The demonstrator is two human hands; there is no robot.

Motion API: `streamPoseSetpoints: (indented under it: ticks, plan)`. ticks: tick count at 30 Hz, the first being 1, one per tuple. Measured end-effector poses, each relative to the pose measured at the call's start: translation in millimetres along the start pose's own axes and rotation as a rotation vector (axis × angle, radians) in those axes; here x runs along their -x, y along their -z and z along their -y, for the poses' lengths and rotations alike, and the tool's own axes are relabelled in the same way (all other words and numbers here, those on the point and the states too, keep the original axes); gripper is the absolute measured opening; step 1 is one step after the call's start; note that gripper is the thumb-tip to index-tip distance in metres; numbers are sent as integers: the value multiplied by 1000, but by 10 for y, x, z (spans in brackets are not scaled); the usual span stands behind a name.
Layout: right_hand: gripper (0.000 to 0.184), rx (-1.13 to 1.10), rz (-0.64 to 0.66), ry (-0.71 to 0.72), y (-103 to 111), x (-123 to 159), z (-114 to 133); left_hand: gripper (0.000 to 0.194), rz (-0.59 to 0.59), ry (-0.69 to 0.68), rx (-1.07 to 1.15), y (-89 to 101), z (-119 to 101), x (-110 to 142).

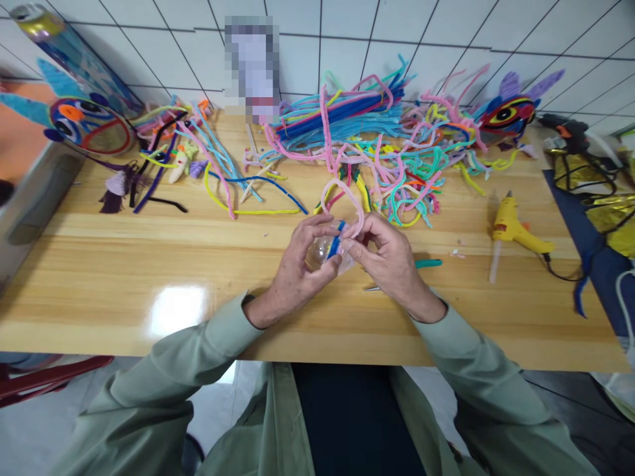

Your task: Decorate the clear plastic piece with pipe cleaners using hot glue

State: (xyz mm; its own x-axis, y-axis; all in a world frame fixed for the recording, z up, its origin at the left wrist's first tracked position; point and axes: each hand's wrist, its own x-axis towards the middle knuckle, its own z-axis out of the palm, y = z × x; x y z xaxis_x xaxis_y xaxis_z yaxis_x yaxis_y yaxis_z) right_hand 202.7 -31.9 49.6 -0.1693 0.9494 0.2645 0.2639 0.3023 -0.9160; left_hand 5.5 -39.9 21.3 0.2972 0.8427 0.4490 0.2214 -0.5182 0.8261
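My left hand (310, 254) is wrapped round a small clear plastic piece (320, 252), which looks like part of a bottle or cup and carries a blue band (335, 246). A pink pipe cleaner (353, 197) rises from it in a loop. At the right side of the piece, my right hand (384, 254) pinches the pipe cleaner's end between thumb and finger. My fingers hide where the pipe cleaner meets the band. Partly under my right hand lies a tool with a teal handle (429, 263) and a metal tip.
Heaped pipe cleaners (342, 119) lie along the tiled wall. Two finished-looking animal masks, one left (89, 125) and one right (506, 116), stand near a tall can (79, 59). A yellow glue gun (516, 228) with its cord rests at right, near a black one (565, 132).
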Motion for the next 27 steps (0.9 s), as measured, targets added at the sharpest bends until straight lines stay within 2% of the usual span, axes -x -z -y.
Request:
streamPoseSetpoints:
  ticks: [5, 17, 27]
  plan:
    - [10, 47, -31, 70, -32, 4, -33, 31, -6, -2, 3, -3, 5, -7]
    - [18, -84, -27, -24, -93, 12, -141, 31, 63, 86, 127, 76, 36, 40]
    - [20, -81, -24, -31, -94, 12, -127, 26, 17, 76, 98, 14, 41, 3]
